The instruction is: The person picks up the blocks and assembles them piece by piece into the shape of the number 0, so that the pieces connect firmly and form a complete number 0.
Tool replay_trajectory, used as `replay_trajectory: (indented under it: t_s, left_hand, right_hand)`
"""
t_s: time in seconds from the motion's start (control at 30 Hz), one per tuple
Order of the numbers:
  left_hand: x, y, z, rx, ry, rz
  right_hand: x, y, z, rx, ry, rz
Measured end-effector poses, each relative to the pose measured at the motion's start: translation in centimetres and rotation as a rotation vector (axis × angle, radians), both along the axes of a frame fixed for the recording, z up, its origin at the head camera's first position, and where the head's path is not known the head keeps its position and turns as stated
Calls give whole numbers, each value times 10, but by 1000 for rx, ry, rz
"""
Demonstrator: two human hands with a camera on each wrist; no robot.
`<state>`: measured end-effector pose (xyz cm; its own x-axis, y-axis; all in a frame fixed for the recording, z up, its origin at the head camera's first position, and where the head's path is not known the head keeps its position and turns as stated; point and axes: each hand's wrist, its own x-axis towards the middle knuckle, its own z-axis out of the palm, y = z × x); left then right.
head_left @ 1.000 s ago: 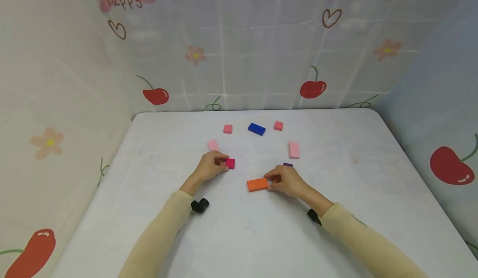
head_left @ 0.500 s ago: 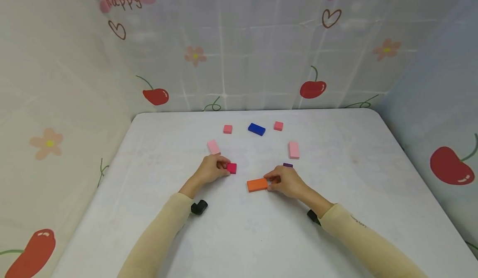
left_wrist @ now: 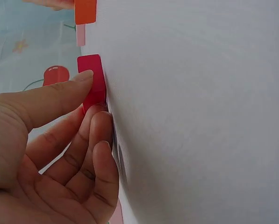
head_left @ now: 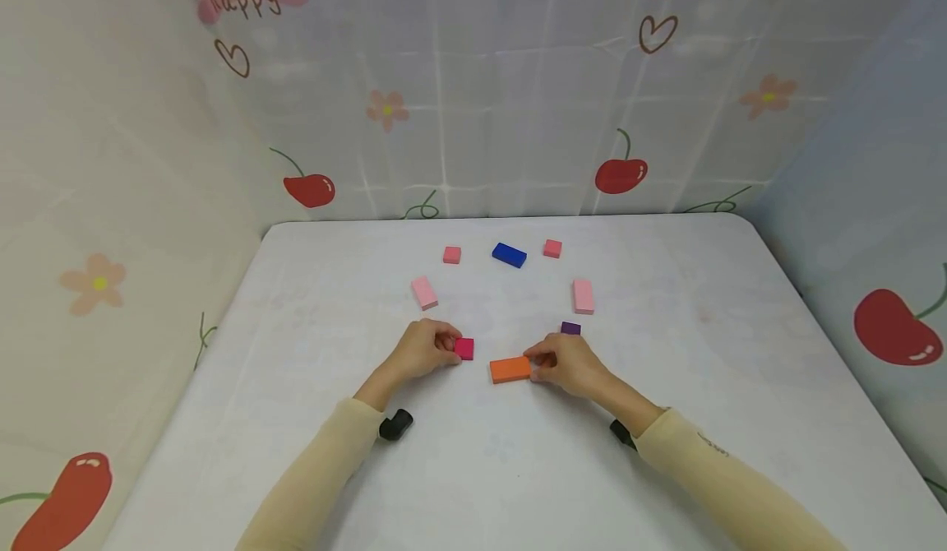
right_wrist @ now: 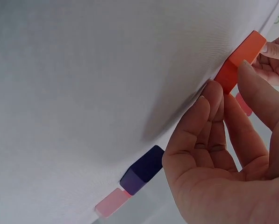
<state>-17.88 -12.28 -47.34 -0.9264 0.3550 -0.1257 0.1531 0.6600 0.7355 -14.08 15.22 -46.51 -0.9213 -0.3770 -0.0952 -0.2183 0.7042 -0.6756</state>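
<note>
My left hand (head_left: 420,350) pinches a crimson block (head_left: 464,349) between thumb and fingers, close over the white table. In the left wrist view the thumb lies on the face of this crimson block (left_wrist: 96,81). To its right, my right hand (head_left: 571,365) pinches the right end of a flat orange block (head_left: 510,369). The right wrist view shows thumb and fingertips at the near end of the orange block (right_wrist: 246,51). Just behind the right hand lies a purple block (head_left: 570,328), partly hidden by it in the head view.
Farther back on the white table (head_left: 666,304) are two light pink blocks, one at the left (head_left: 425,293) and another pink block (head_left: 583,297) at the right. A blue block (head_left: 509,255) lies between two small coral blocks, the left coral block (head_left: 452,255) and right coral block (head_left: 552,248).
My left hand has moved nearer and slightly right with the crimson block, uncovering the left light pink block. The right hand and orange block have stayed nearly in place.
</note>
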Motion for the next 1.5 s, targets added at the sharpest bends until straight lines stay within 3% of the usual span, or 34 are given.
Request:
replay_trajectory:
  t_s: [0.57, 1.5]
  left_hand:
    - [24, 11, 8, -71, 59, -29]
    - [38, 20, 8, -162, 109, -32]
  right_hand:
    - [16, -7, 3, -5, -21, -6]
    - [24, -11, 4, -20, 18, 26]
